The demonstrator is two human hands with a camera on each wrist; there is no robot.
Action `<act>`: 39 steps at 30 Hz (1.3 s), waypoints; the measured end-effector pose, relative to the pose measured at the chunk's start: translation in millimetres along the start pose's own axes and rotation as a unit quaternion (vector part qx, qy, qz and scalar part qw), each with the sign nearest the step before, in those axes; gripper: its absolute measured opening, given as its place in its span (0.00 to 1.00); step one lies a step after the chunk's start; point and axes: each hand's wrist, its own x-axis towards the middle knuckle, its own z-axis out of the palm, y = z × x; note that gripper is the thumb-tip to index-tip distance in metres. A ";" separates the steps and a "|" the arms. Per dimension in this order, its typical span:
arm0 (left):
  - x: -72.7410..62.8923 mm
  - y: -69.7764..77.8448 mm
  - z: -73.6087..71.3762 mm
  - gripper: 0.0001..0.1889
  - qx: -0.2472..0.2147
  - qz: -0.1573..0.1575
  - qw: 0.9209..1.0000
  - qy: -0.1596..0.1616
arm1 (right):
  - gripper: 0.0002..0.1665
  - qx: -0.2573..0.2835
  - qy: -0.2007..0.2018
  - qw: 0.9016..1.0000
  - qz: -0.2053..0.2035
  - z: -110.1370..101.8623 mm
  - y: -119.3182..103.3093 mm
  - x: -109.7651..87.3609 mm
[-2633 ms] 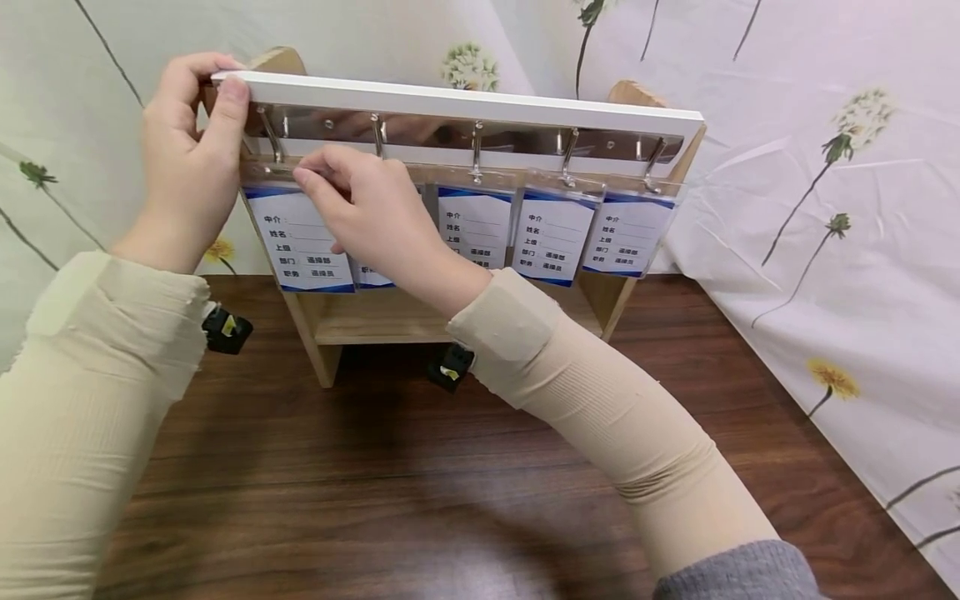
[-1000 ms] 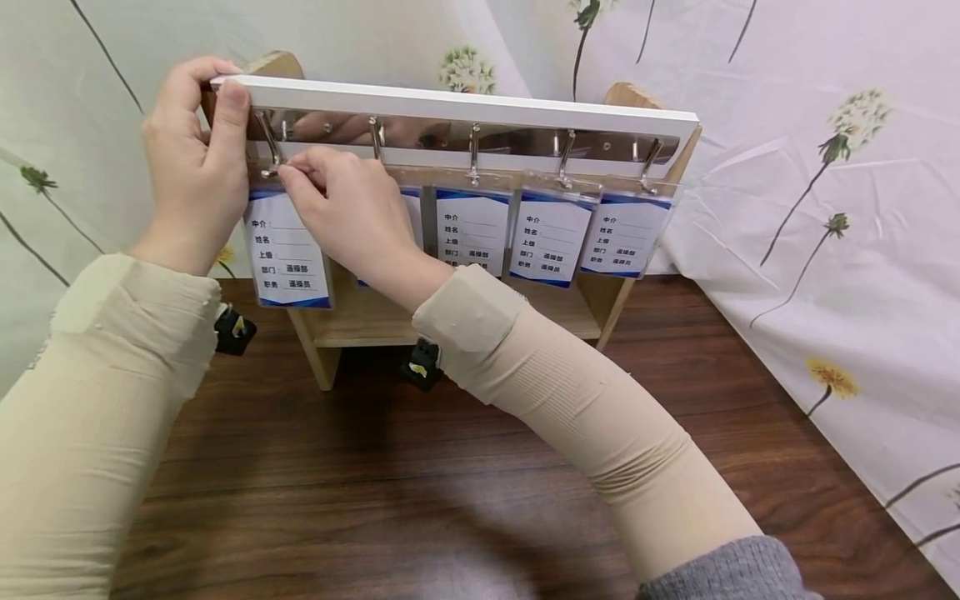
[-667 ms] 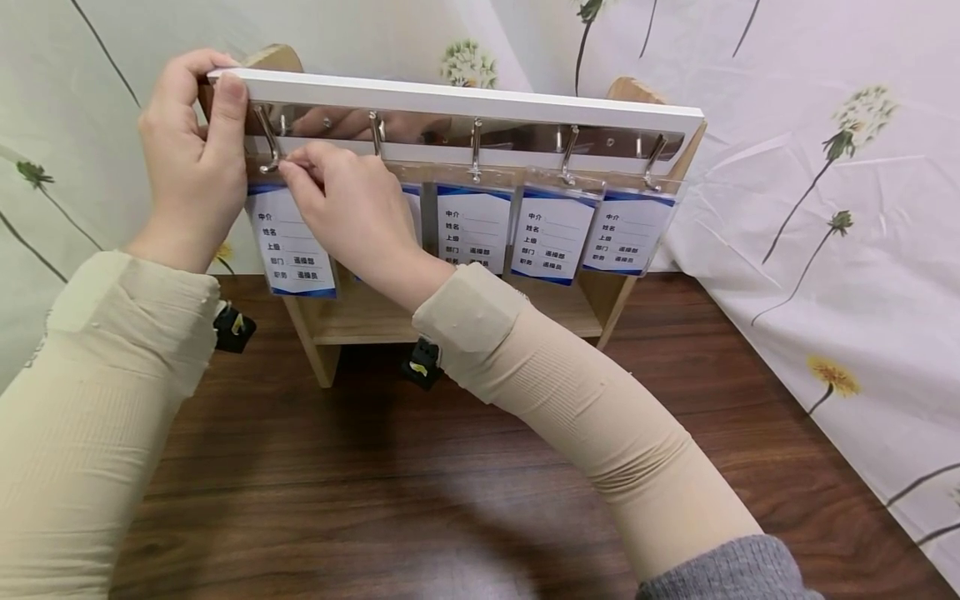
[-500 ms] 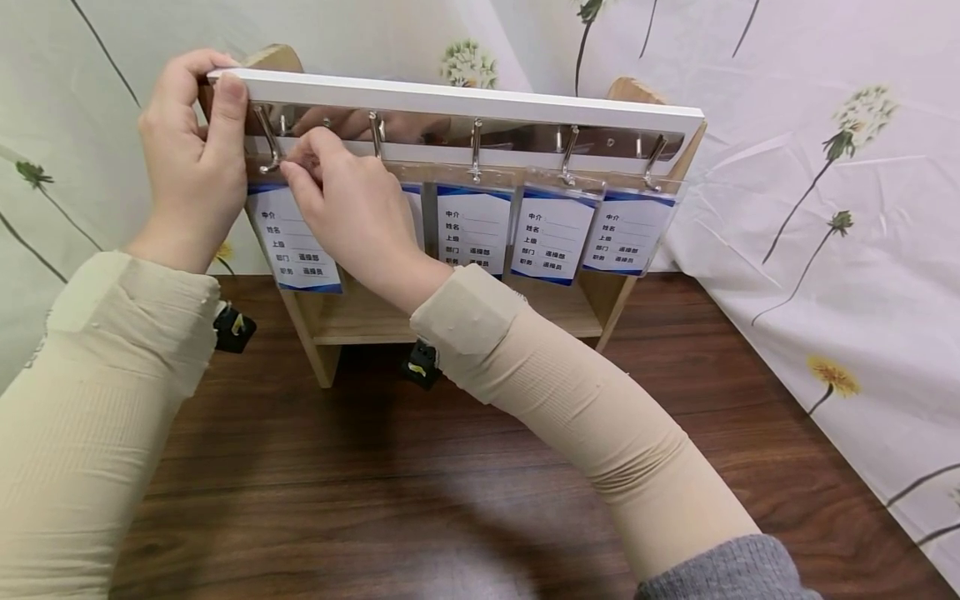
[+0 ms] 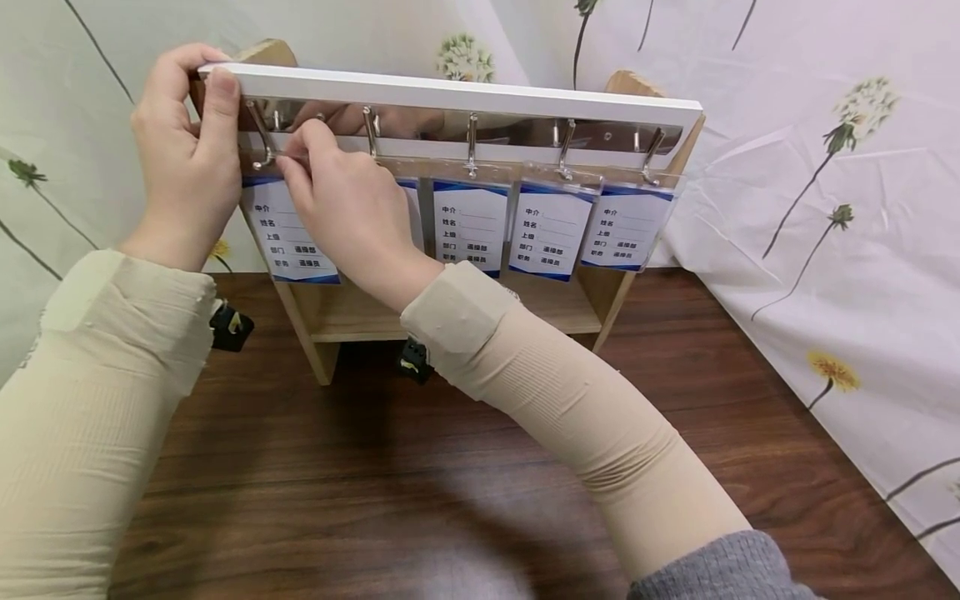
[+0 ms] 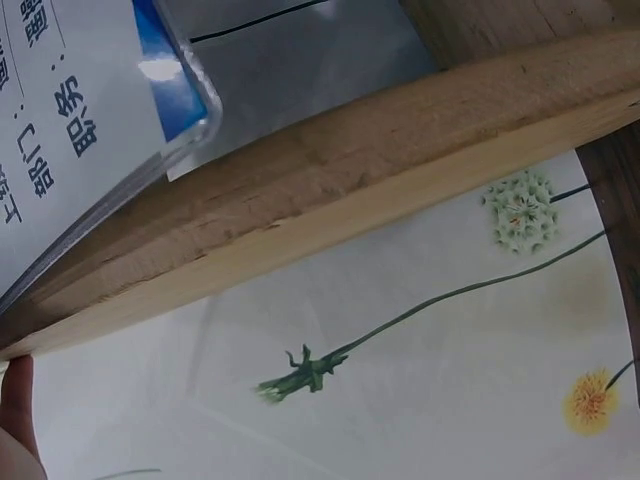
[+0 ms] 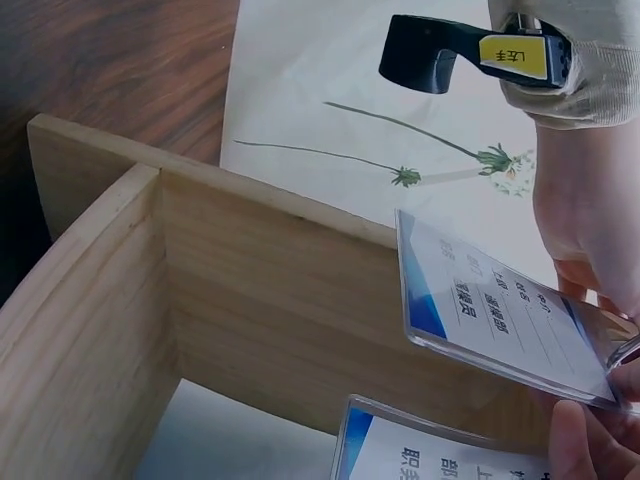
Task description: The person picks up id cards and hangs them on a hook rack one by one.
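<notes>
My left hand [image 5: 183, 158] grips the left end of the white hook rail [image 5: 465, 89], thumb on its front and fingers behind. My right hand [image 5: 348, 200] pinches the top edge of the leftmost badge holder [image 5: 288, 237], right beside the tip of the leftmost metal hook [image 5: 260, 137]. This clear holder has a white and blue card in it and hangs slightly tilted. In the right wrist view, the thumb [image 7: 572, 440] lies at the top corner of the same badge holder [image 7: 490, 310]. My right hand covers most of the second badge holder [image 5: 414, 212] in the head view.
Further right, several badge holders [image 5: 470, 225] hang from hooks. The rail sits on a wooden stand [image 5: 360, 321] with side panels and a lower shelf. Below lies a dark wood-grain surface [image 5: 360, 500]; a white flowered cloth [image 5: 795, 167] stands behind and to the right.
My right hand has shifted slightly left to the hook tip, its index finger lifting higher. The leftmost badge holder swung down and left, then tilted back. My left hand keeps its grip.
</notes>
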 end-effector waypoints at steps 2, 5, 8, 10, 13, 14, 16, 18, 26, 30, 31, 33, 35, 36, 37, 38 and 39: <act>-0.1 -0.3 -0.3 0.09 0.002 0.001 1.000 -0.001 | 0.16 0.002 0.001 1.000 -0.005 -0.1 0.6 -0.6; -0.1 -1.0 -0.7 0.09 0.007 0.004 1.000 -0.002 | 0.16 0.002 0.003 1.000 -0.008 0.4 1.5 -1.6; 0.3 -1.4 -0.8 0.09 0.008 0.006 1.000 -0.002 | 0.17 -0.002 0.004 1.000 -0.010 1.1 1.9 -2.3; 0.6 -1.7 -0.9 0.09 0.008 0.007 1.000 -0.001 | 0.17 -0.004 0.005 1.000 -0.010 1.5 2.0 -3.0; 1.1 -1.8 -1.0 0.09 0.010 0.010 1.000 -0.002 | 0.19 -0.001 0.012 1.000 -0.011 1.8 2.6 -4.6; 1.3 -1.7 -1.1 0.09 0.011 0.011 1.000 -0.002 | 0.19 0.000 0.015 1.000 -0.012 1.9 2.9 -5.3; 1.3 -1.5 -1.2 0.09 0.012 0.011 1.000 -0.003 | 0.20 0.005 0.019 1.000 -0.016 1.7 3.9 -6.9; 1.0 -1.3 -1.2 0.09 0.013 0.008 1.000 -0.005 | 0.21 0.015 0.016 1.000 -0.020 1.2 5.3 -9.0; 0.7 -1.5 -0.6 0.09 0.014 0.001 1.000 -0.001 | 0.23 0.034 0.015 0.999 -0.038 -1.1 14.0 -19.8; 0.8 -1.7 -0.8 0.09 0.018 0.005 1.000 -0.002 | 0.23 0.047 0.019 0.998 -0.043 -2.7 18.4 -25.6; 0.7 -1.7 -0.9 0.09 0.020 0.006 1.000 -0.003 | 0.23 0.051 0.021 0.997 -0.046 -3.1 19.6 -27.0; 0.5 -1.7 -1.0 0.09 0.023 0.005 1.000 -0.006 | 0.22 0.061 0.021 0.997 -0.048 -3.9 21.6 -29.4; 0.4 -1.6 -1.0 0.09 0.020 0.002 1.000 -0.007 | 0.21 0.072 0.019 0.996 -0.047 -4.6 23.3 -31.7; 0.4 -1.5 -0.9 0.09 0.019 0.001 1.000 -0.007 | 0.21 0.078 0.021 0.995 -0.050 -4.7 24.2 -33.0; 0.4 -1.5 -0.9 0.09 0.018 0.000 1.000 -0.007 | 0.20 0.088 0.021 0.995 -0.052 -5.0 25.0 -34.5; 0.4 -1.4 -0.8 0.09 0.018 0.000 1.000 -0.007 | 0.20 0.095 0.019 0.994 -0.052 -5.2 25.6 -35.9; 0.4 -1.4 -0.7 0.09 0.017 -0.001 1.000 -0.006 | 0.20 0.100 0.020 0.993 -0.054 -5.2 26.3 -37.6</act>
